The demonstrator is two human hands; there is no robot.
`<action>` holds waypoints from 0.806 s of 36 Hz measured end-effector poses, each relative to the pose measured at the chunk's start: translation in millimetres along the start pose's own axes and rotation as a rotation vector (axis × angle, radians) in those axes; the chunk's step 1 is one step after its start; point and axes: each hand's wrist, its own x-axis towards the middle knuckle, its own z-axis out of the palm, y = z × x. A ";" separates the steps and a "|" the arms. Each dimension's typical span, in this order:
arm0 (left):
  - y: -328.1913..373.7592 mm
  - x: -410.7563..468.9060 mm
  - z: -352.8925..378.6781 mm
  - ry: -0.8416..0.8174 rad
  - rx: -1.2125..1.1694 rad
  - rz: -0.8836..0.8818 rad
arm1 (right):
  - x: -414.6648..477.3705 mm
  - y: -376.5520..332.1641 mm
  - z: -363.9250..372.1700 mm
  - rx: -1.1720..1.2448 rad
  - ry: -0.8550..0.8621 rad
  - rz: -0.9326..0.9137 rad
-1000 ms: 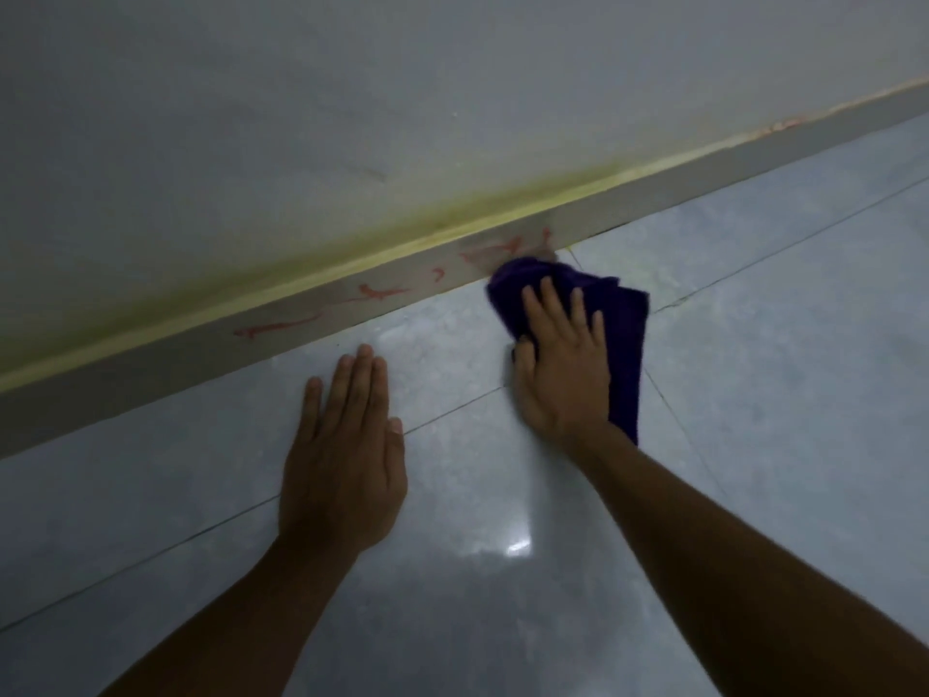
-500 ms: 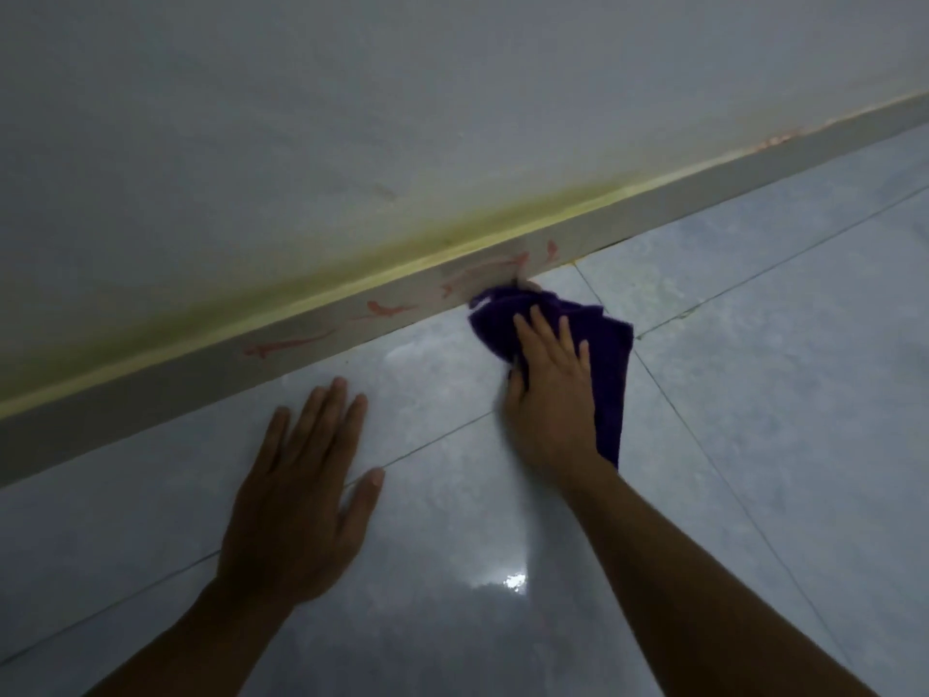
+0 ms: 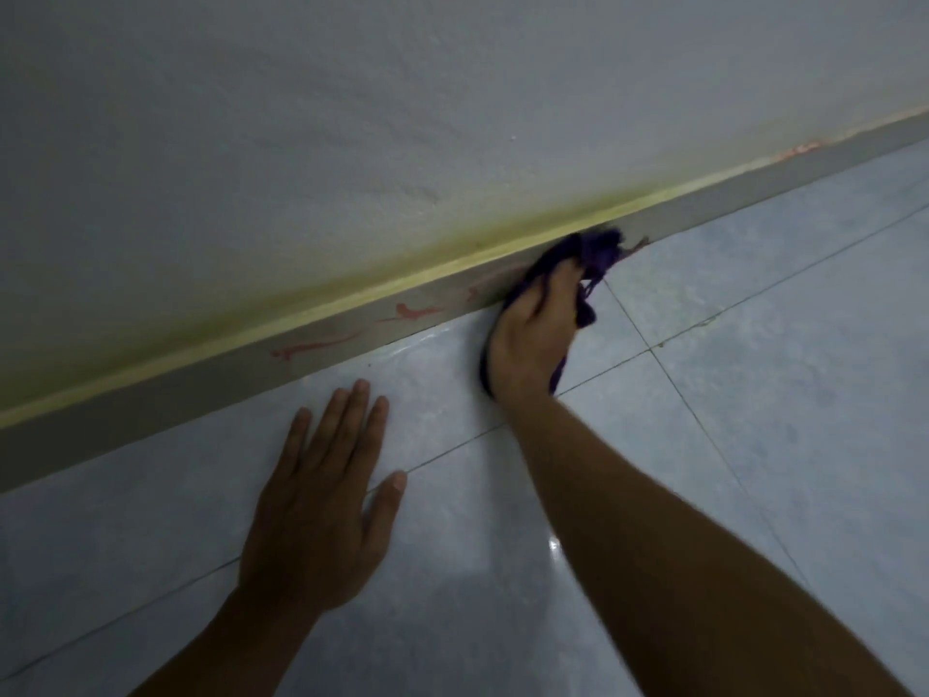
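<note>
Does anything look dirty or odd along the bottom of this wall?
Yes. Red smears run along the grey baseboard left of the purple cloth that the right hand grips, and a yellow-green stain discolours the wall just above it.

Bare forearms lead to the left hand [image 3: 316,515] and right hand [image 3: 530,339].
</note>
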 end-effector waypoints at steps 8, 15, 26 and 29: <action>0.8 1.2 -1.8 -0.018 -0.008 -0.014 | -73.7 3.5 -3.0 -0.104 -0.464 -0.387; -0.4 -1.2 -0.6 0.003 -0.013 -0.005 | 32.8 12.6 -0.6 -0.245 -0.169 0.003; 1.4 0.9 -2.4 -0.005 -0.011 -0.009 | 19.6 15.4 -8.5 -0.165 -0.192 -0.057; 1.4 1.7 -2.4 -0.016 -0.001 -0.012 | -37.4 6.8 -2.7 -0.196 -0.331 -0.183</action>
